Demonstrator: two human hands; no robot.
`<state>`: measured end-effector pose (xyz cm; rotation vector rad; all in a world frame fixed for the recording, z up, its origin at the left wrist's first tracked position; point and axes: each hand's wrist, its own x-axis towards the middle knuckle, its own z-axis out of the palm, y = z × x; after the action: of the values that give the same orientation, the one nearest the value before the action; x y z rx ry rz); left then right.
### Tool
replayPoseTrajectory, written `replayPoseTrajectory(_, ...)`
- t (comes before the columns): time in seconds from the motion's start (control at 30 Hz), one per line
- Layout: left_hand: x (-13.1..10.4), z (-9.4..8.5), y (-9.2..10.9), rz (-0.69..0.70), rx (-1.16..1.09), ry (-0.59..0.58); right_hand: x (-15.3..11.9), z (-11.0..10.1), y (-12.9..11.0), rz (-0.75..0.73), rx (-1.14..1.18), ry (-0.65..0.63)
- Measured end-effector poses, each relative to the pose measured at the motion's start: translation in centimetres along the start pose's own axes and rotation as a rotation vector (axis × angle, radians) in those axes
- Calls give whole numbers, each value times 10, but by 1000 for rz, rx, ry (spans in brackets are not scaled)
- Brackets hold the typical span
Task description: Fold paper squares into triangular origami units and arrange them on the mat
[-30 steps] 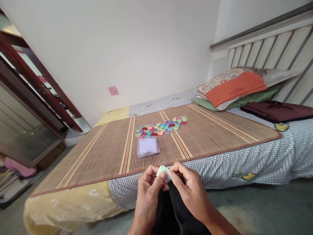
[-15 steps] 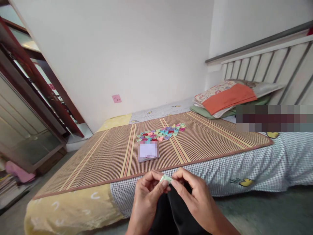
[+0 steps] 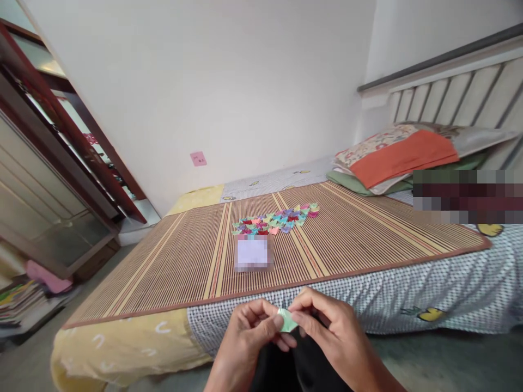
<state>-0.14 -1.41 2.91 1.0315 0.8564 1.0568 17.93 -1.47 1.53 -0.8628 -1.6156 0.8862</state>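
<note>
Bedtop: brown-and-tan striped woven mat [image 3: 163,277] on a cloth-covered bed [image 3: 131,348], ahead of the grip
Bedroom: plain white wall [image 3: 253,81], farther beyond the mat
Pinched: small pale-green folded paper [image 3: 288,322], in the grip, above a black-clothed lap [image 3: 281,370]
Corner: points down lapward; long axis unclear, sides covered
Grip: left hand [image 3: 255,329] and right hand [image 3: 333,326] pinch opposite sides

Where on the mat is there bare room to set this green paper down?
Bare mat lies left of the blurred packet, and right of it toward the pillows. Crowded: behind the packet, where colourful folded papers bunch together. The left hand and right hand crowd around the green paper.
</note>
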Motion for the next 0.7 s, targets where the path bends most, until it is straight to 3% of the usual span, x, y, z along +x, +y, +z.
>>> replayPoseTrajectory(0.13,13,-2,6,-2,-24,53,13,2,8,44,94,-30)
replayPoseTrajectory(0.33,27,-1,15,38,72,46,30,-5,12,31,55,-22)
replayPoseTrajectory(0.7,43,-5,11,66,237,91,44,1,19,-39,-9,-16)
